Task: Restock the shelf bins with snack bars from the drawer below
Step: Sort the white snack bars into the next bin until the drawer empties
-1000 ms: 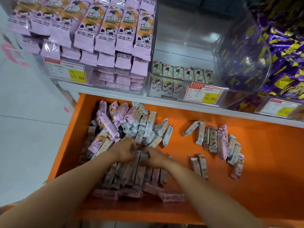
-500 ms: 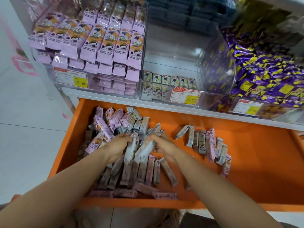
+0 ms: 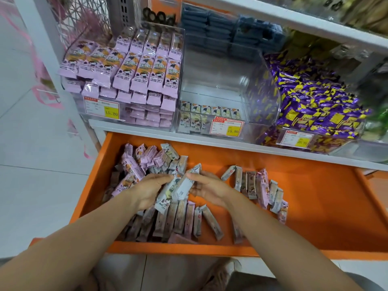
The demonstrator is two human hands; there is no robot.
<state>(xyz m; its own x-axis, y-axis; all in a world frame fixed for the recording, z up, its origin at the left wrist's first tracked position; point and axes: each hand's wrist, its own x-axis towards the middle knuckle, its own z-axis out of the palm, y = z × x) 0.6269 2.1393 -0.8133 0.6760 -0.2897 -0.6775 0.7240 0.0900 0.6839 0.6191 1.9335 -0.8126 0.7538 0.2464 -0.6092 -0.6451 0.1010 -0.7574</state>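
Both hands meet over the orange drawer (image 3: 315,206), just below the middle of the view. The left hand (image 3: 150,191) and right hand (image 3: 211,189) grasp one bundle of snack bars (image 3: 178,189) between them, thumbs on top and fingers curled round the white-grey wrappers. The wrappers bear a cartoon figure, but their print is too small to read.

The bundle sits over a loose heap of bars (image 3: 144,162) that spreads from 10 to 6 o'clock of the hands. At 3 o'clock a short row of bars (image 3: 259,186) lies on the drawer floor, apart from the heap.

At 12 o'clock stands the clear middle bin (image 3: 222,89), with only a few matching bars (image 3: 201,114) at its front. Its red-edged price tag (image 3: 227,127) reads 15.80. At 11 o'clock the left bin (image 3: 88,119) is stacked with pink bars (image 3: 134,68), and its left tag (image 3: 102,109) also reads 15.80. At 2 o'clock lie purple-and-yellow sweets (image 3: 315,106); their third tag (image 3: 296,138) is blurred.
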